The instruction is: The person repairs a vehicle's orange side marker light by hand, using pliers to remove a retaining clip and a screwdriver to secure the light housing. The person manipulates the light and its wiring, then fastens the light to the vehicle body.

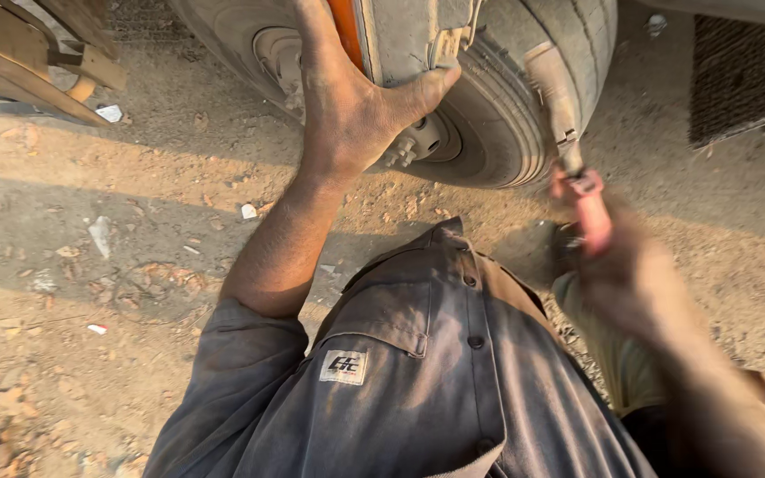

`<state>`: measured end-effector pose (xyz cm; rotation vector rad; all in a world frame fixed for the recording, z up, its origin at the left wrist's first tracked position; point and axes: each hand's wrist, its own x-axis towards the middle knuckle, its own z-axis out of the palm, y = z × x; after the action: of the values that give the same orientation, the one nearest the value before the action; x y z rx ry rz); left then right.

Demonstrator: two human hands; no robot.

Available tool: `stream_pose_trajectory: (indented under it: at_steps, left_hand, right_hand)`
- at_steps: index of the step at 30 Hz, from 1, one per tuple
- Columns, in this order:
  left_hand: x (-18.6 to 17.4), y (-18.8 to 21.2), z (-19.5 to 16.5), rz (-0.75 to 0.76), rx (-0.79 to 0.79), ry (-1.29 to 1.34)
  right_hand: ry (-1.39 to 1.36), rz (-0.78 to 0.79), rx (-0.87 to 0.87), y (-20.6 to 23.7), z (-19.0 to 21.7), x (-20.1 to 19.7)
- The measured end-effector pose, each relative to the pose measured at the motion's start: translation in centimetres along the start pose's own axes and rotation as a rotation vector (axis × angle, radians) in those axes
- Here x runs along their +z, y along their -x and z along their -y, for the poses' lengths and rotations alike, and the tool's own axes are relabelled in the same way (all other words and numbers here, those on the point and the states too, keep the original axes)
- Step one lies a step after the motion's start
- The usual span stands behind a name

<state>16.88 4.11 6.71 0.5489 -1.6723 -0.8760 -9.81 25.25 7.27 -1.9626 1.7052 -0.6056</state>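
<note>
A large dusty truck wheel (pixel 498 124) fills the top of the view, its tyre on the dirt. My left hand (pixel 347 106) is pressed flat on an orange and grey mudguard edge (pixel 382 35) over the wheel, thumb out to the right. My right hand (pixel 630 283) is blurred and grips the red handle of a long tool (pixel 568 133), whose grey shaft points up against the tyre tread. My grey work shirt (pixel 418 372) covers the lower middle.
Wooden planks (pixel 37 53) lie at the top left. A dark ribbed mat or grate (pixel 745 80) sits at the top right. The ground (pixel 90 265) is dry dirt with small stones and scraps of litter.
</note>
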Motion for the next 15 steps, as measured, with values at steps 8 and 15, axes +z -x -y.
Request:
stream_pose_trajectory:
  at_steps: [8, 15]
  left_hand:
    - [0.1, -0.2, 0.4, 0.034, 0.078, -0.140]
    - [-0.1, 0.0, 1.0, 0.060, 0.077, -0.122]
  right_hand:
    - [0.496, -0.172, -0.221, -4.5, 3.1, -7.6]
    - [0.466, -0.178, -0.302, -5.7, 4.4, -8.4]
